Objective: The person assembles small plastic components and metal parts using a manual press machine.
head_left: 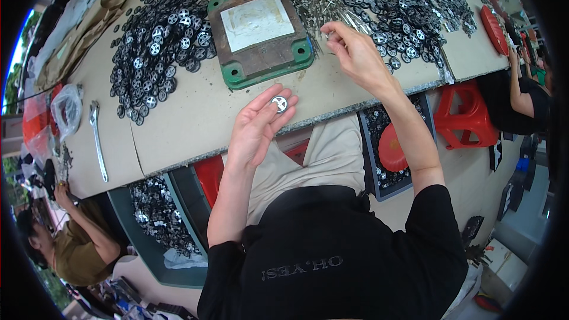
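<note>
Over the table's front edge, my left hand (259, 124) pinches a small black toy wheel (279, 104) with silver spokes between thumb and fingers. My right hand (357, 53) is by the near end of a heap of thin metal pins (332, 9), thumb and forefinger closed together. Whatever those fingertips grip is too small to make out. Between and beyond my hands stands a green press base (268, 66) with a pale plate (258, 19) on top. Loose toy wheels (155, 47) lie piled to its left, and another wheel pile (409, 38) is beyond my right hand.
An adjustable wrench (96, 139) lies on the left of the table (169, 136). Below the edge are a green bin (155, 266) of parts and a grey crate (388, 194) with a red dish (392, 147). A red stool (468, 118) stands right. Other people work at both sides.
</note>
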A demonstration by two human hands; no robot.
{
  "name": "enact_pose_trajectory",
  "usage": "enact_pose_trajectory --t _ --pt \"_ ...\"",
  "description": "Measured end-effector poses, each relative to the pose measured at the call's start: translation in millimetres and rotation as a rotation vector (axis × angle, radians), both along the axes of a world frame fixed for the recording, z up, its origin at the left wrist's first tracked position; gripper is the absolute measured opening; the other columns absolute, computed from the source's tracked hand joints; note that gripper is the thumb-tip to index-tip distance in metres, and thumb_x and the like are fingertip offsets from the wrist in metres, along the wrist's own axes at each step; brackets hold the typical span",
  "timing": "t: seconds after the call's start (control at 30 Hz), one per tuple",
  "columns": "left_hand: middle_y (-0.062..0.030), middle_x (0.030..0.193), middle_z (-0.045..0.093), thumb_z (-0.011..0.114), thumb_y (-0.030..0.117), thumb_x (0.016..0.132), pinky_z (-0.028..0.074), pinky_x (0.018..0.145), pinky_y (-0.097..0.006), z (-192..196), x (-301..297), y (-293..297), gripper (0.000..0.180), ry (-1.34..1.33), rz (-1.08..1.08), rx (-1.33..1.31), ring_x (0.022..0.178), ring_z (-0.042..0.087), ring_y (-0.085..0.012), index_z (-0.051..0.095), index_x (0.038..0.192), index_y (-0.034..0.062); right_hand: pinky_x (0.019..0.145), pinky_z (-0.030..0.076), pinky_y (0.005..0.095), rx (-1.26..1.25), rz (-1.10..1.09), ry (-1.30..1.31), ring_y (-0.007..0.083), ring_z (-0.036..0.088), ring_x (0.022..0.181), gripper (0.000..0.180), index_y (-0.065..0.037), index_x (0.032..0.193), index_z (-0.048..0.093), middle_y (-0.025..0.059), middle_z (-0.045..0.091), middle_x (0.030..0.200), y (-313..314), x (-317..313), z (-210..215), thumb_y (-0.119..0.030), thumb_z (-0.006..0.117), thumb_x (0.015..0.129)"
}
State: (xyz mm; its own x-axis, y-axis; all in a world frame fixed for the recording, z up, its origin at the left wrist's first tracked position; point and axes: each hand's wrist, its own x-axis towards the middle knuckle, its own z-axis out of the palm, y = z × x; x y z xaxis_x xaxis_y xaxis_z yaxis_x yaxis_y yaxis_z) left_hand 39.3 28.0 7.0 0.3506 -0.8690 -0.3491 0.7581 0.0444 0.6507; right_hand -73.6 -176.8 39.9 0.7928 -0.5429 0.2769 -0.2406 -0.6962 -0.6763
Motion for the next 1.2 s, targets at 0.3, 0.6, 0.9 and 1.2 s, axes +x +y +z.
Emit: enact_pose_trajectory --t 0.3,0.6,0.9,1.2 --pt "-0.0190 0.117 0.051 0.042 0.000 0.090 0.047 0.093 -0.030 1 -11 -3 0.039 0.039 -0.029 -0.039 0.105 0.055 -0.0210 0.035 0.128 -0.0095 0.050 0.039 0.0139 0.974 0.181 -0.202 0.0028 0.057 0.068 0.014 -0.002 0.094 0.062 -0.0002 0.062 0.076 67 -7 -14 -0.013 0.060 0.085" --pt "-0.0158 0.114 0.054 0.043 -0.001 0.090 0.046 0.094 -0.032 -2 -17 0 0.040 0.067 -0.013 -0.071 0.103 0.056 -0.0186 0.035 0.128 -0.0081 0.055 0.047 0.0198 0.413 0.175 -0.272 0.0074 0.060 0.067 0.011 0.001 0.090 0.062 0.0032 0.064 0.076 79 -12 -21 -0.007 0.062 0.082" --pt "-0.0148 0.123 0.049 0.046 0.005 0.091 0.042 0.098 -0.034 -7 -22 -2 0.040 -0.009 -0.045 -0.037 0.110 0.052 -0.0207 0.037 0.129 -0.0055 0.063 0.050 0.0233 0.556 0.143 -0.315 0.0107 0.062 0.073 0.014 0.001 0.093 0.063 0.0079 0.066 0.082 85 -20 -28 -0.004 0.062 0.080" --pt "-0.0175 0.120 0.051 0.051 0.011 0.090 0.050 0.090 -0.032 -10 -15 -6 0.042 0.056 -0.045 -0.111 0.106 0.055 -0.0287 0.040 0.127 -0.0044 0.073 0.049 0.0385 -0.155 -0.425 0.096 0.0307 0.063 0.081 0.018 -0.005 0.094 0.066 0.0149 0.066 0.084 -88 -20 -15 -0.012 0.058 0.079"
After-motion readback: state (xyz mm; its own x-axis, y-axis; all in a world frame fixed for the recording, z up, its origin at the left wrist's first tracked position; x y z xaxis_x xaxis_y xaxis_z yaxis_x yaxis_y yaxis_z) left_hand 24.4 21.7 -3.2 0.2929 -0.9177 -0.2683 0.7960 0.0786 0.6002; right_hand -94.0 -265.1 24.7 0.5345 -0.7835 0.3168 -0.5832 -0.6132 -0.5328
